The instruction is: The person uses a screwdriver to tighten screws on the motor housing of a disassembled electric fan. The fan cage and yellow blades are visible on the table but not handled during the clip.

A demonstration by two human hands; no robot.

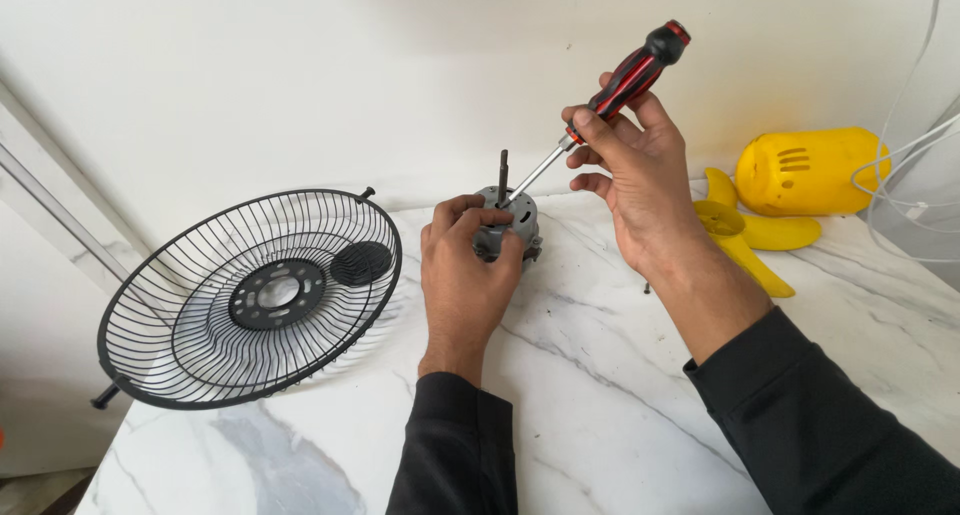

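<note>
Hands meet over a small grey fan motor [508, 225] that stands on the white marble table [600, 375], near its far edge and roughly midway along it. The left hand [465, 270] wraps around the motor from the near side, fingers curled over its top and closed firmly on the housing. A dark shaft [503, 173] sticks straight up from the motor's top.

The right hand [630, 180] is raised above and to the right of the motor, fingers closed around a screwdriver [600, 100] with a red and black handle. The tool is tilted, handle up and to the right, and its metal shank slopes down to the left so that the tip reaches the top of the motor just beside the shaft. Whether the tip sits in a screw head cannot be told.

Toward the table's left edge lies a black wire fan guard [255, 295], tipped slightly, with a round black cap [360, 263] resting inside it. Toward the far right corner lie a yellow fan blade [745, 240] and, behind it, a yellow plastic motor cover [810, 170]. White cable [905, 175] loops at the right edge. A small dark screw [647, 289] lies on the marble just beside the right wrist.
</note>
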